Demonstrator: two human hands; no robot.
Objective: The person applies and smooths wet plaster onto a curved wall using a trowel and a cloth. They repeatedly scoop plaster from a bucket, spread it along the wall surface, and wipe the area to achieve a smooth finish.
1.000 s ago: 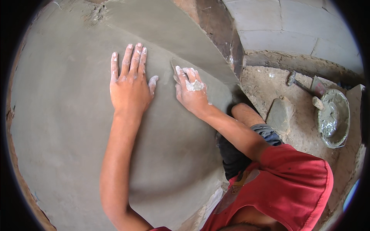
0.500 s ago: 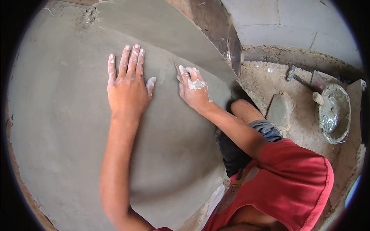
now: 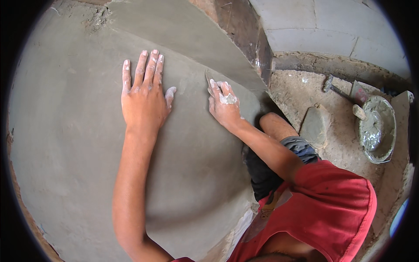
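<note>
My left hand (image 3: 146,102) lies flat with fingers stretched on a smooth grey plastered surface (image 3: 78,144). To its right, my right hand (image 3: 225,107) is closed around a thin flat trowel blade (image 3: 207,79), whose edge shows past the fingertips. The rest of that tool is hidden under the hand. The blade rests on the plaster, close to the line where a second plastered face (image 3: 174,30) meets it. White-grey paste clings to the right knuckles, and both hands have pale smears on the fingers.
At the right, a cement-caked bucket (image 3: 390,146) holds wet grey mix, with a rounded handle (image 3: 359,112) at its rim. A hammer (image 3: 328,83) and a flat grey slab (image 3: 316,124) lie on the rough floor nearby. Pale block wall (image 3: 336,41) stands behind.
My right hand has slid slightly to the right and down with the trowel blade, along the plaster. The left hand stays in place.
</note>
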